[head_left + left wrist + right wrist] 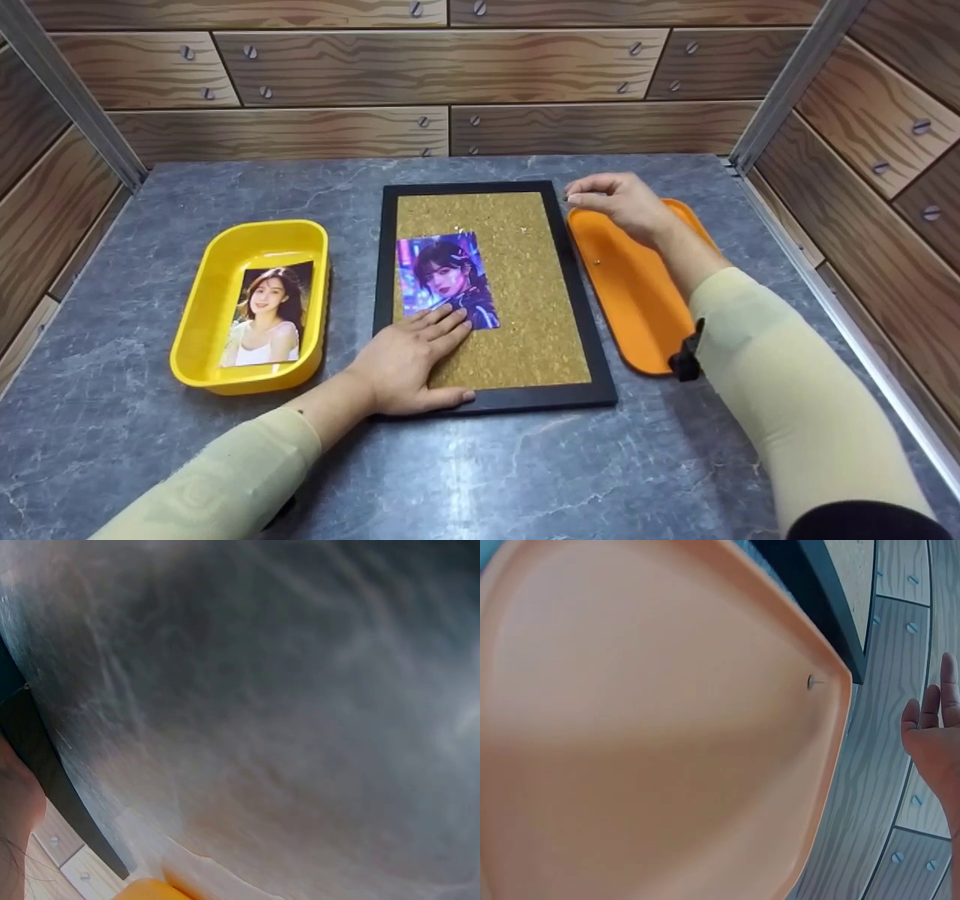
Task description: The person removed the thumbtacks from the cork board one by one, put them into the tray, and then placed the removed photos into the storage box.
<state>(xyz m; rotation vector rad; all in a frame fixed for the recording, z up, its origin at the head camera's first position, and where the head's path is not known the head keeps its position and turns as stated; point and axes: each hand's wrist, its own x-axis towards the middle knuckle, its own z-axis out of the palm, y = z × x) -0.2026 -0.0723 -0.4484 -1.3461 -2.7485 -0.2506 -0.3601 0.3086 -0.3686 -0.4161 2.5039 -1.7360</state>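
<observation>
In the middle of the grey stone-patterned table (480, 465) lies a black-framed cork board (525, 300), with a photo card (446, 279) lying on its left half. The left hand (409, 360) rests flat on the board's near left part, fingers straight and together — their tips press the card's near edge. To the right, just beside the frame, sits an orange tray (637, 300) holding a small pin (597, 262). The right hand (626, 202) hovers over the tray's far end, fingers curled with the tips brought together — whether they pinch anything I cannot tell. At far left, a yellow bin (217, 300) holds another photo (268, 315).
</observation>
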